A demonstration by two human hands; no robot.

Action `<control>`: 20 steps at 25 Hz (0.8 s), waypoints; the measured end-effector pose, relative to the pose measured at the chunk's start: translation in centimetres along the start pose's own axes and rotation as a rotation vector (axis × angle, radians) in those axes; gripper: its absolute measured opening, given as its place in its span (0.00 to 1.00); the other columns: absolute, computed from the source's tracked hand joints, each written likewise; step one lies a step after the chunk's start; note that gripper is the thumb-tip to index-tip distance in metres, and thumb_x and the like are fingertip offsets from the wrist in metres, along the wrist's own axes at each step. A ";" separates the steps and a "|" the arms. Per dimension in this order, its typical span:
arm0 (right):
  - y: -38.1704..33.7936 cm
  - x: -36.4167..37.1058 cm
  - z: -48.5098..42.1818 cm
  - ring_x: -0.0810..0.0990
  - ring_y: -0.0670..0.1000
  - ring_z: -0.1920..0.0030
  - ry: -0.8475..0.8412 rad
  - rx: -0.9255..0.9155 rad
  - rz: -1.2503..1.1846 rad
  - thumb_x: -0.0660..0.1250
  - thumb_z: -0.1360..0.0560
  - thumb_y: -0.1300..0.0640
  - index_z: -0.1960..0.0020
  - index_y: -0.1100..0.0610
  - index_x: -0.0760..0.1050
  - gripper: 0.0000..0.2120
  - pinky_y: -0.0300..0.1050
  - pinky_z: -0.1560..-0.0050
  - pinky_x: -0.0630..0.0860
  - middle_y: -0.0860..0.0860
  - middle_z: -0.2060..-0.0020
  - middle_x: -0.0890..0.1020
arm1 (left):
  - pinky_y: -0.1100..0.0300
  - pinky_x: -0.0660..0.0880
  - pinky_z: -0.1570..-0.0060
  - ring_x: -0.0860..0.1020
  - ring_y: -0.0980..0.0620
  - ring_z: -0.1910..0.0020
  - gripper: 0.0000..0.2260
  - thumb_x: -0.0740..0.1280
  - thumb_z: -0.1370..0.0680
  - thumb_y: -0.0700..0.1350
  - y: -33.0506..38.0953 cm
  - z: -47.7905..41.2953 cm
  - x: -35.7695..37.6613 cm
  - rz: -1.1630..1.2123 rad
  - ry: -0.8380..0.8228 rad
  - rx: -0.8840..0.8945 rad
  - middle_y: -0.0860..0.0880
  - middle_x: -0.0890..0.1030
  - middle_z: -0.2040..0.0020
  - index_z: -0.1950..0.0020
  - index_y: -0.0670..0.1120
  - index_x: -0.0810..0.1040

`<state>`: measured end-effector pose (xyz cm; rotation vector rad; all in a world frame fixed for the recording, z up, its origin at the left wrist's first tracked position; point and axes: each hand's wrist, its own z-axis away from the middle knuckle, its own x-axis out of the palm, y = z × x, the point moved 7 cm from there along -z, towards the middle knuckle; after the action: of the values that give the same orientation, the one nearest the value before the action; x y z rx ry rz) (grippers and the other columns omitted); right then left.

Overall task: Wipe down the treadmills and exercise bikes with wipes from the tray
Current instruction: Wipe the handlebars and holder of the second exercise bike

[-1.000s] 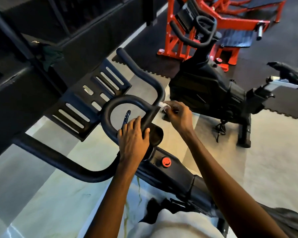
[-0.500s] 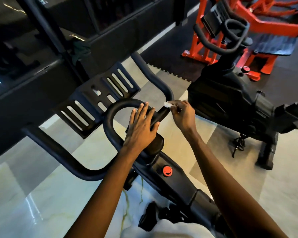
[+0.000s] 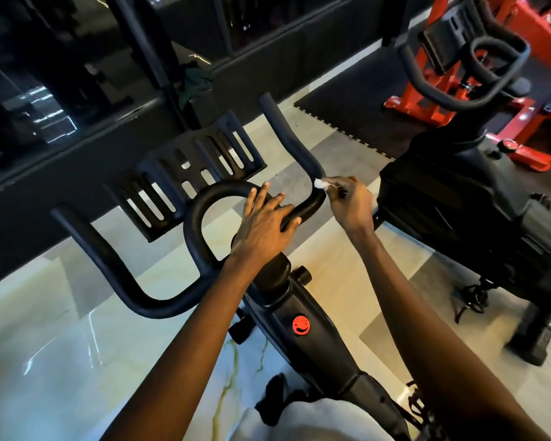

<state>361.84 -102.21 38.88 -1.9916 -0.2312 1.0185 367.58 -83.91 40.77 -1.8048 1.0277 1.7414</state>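
Wiping the bike's bar (image 3: 303, 160) bend is underway: wipe (image 3: 319, 183) pinched in the right hand (image 3: 352, 202), left hand (image 3: 263, 222) laid flat, fingers apart. Probably the upper stretch gets rubbed next.

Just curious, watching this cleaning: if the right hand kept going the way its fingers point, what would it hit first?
Most likely the handlebar. The right hand points left with the wipe at its fingertips, right at the bar's bend; the wipe looks to be touching it, though depth is hard to judge.
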 end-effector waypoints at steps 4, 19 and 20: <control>-1.0 0.3 0.9 0.79 0.46 0.50 -0.132 -0.174 0.000 0.71 0.24 0.63 0.45 0.53 0.85 0.10 0.38 0.47 0.75 0.47 0.49 0.84 | 0.46 0.40 0.21 0.49 0.47 0.18 0.21 0.58 0.17 0.59 -0.2 -0.3 0.2 -0.007 0.004 -0.022 0.47 0.70 0.24 0.28 0.52 0.76; -1.8 1.4 -7.9 0.80 0.51 0.49 -0.370 -0.312 0.226 0.70 0.25 0.66 0.45 0.53 0.85 0.13 0.45 0.46 0.79 0.52 0.48 0.82 | 0.51 0.43 0.28 0.73 0.48 0.33 0.17 0.64 0.19 0.58 1.3 -3.9 0.7 0.071 -0.051 -0.031 0.48 0.84 0.48 0.35 0.51 0.79; -2.4 2.2 -8.9 0.79 0.51 0.48 -0.352 -0.294 0.226 0.69 0.24 0.66 0.44 0.53 0.85 0.13 0.45 0.46 0.79 0.52 0.47 0.81 | 0.51 0.44 0.28 0.73 0.48 0.34 0.18 0.64 0.19 0.59 1.2 -3.9 0.7 0.058 -0.052 -0.032 0.48 0.83 0.48 0.35 0.52 0.79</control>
<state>370.26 -105.11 42.08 -2.1212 -0.3698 1.5582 369.22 -87.70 40.78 -1.7553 1.0457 1.8395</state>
